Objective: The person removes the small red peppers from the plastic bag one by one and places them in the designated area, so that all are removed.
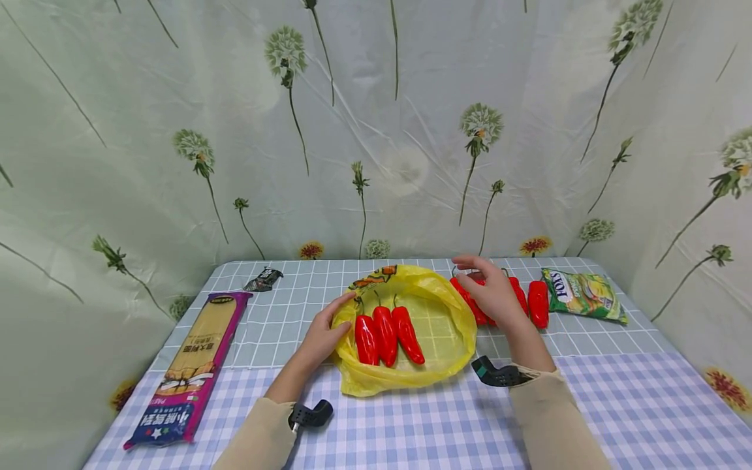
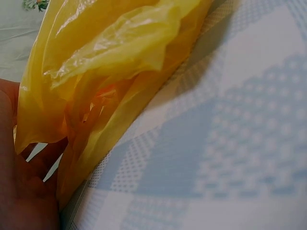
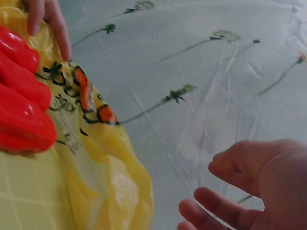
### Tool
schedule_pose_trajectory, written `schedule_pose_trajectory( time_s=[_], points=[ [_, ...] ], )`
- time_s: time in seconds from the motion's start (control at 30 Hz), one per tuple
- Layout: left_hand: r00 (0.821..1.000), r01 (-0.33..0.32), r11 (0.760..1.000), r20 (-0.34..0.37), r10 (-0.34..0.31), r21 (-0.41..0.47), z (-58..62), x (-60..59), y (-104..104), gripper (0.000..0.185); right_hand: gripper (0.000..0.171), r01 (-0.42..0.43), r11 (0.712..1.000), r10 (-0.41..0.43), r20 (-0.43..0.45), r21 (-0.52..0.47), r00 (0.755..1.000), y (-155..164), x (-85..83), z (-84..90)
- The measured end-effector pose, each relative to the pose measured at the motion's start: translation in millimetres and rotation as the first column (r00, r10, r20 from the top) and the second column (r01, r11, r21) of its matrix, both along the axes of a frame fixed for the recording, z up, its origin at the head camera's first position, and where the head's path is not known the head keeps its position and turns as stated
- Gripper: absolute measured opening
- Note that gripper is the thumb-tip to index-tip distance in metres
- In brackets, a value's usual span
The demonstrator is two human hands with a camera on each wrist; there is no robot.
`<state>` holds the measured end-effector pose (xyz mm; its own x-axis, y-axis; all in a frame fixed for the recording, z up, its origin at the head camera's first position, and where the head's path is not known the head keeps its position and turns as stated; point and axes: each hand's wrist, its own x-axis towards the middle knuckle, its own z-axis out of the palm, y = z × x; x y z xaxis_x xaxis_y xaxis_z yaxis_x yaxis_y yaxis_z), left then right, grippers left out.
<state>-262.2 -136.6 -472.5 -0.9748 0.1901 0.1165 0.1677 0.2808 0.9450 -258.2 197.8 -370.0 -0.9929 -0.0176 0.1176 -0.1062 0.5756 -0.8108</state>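
A yellow plastic bag lies open in the middle of the table, with three red peppers side by side inside it. My left hand grips the bag's left rim, thumb on top; in the left wrist view the crumpled bag sits against my palm. My right hand hovers with relaxed, spread fingers over several more red peppers lying on the cloth right of the bag, and it holds nothing. The right wrist view shows those empty fingers, the bag and the peppers inside it.
A long purple pasta packet lies at the left edge of the checked tablecloth. At the back right lies a green snack bag, and a small dark packet lies at the back left. A floral curtain closes off the back and sides.
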Motion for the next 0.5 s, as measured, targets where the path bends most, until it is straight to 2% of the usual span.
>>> schedule_pose_trajectory(
  time_s=[0.23,0.5],
  points=[
    [1.000,-0.010,1.000,0.002,0.010,-0.018,-1.5,-1.1,-1,0.057,0.046,-0.144,0.990,0.144,0.055,0.008,0.988,-22,0.2,-10.0],
    [1.000,-0.017,0.999,-0.004,0.017,-0.035,-2.1,-0.2,0,0.057,0.050,-0.301,0.953,0.301,0.167,-0.026,0.939,-40,0.6,-24.3]
  ],
)
